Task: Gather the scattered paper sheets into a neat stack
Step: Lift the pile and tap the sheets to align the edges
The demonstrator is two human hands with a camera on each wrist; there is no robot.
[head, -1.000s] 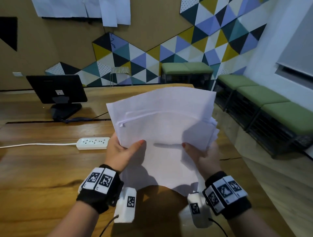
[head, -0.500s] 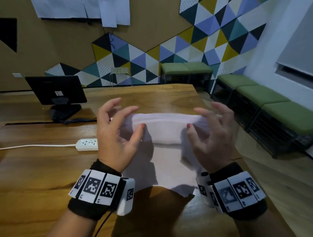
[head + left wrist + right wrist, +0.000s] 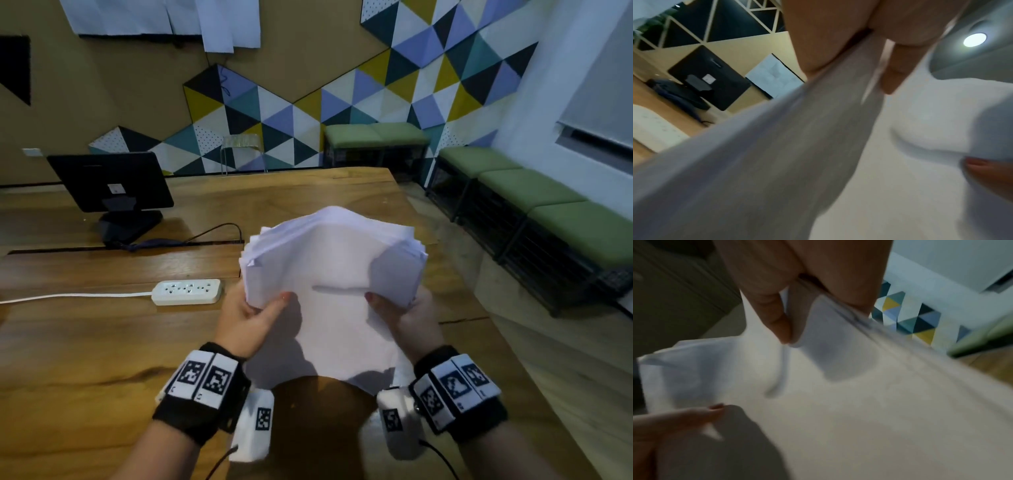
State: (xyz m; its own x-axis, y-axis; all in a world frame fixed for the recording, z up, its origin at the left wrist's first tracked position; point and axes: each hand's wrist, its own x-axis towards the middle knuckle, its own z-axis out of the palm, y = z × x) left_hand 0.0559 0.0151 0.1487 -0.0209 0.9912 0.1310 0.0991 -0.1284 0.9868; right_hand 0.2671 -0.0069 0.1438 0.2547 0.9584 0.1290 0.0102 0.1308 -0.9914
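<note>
A bundle of white paper sheets [image 3: 335, 270] stands tilted up over the wooden table [image 3: 102, 342], its lower edge near me and its upper edges fanned unevenly. My left hand [image 3: 253, 318] grips the left side, thumb on the front face and fingers hidden behind. My right hand [image 3: 407, 315] grips the right side the same way. The left wrist view shows the paper sheets [image 3: 777, 162] edge-on, pinched between thumb and fingers [image 3: 898, 68]. In the right wrist view the paper sheets [image 3: 859, 402] are pinched likewise, with the left thumb [image 3: 694, 415] at lower left.
A white power strip [image 3: 186, 292] with its cord lies left of my hands. A black monitor [image 3: 109, 181] stands at the far left of the table. Green benches [image 3: 534, 205] line the right wall past the table's right edge.
Half a second ago both hands were spread, fingers arched over the lowered sheets. Now both grip the bundle by its sides again, and it stands raised and tilted.
</note>
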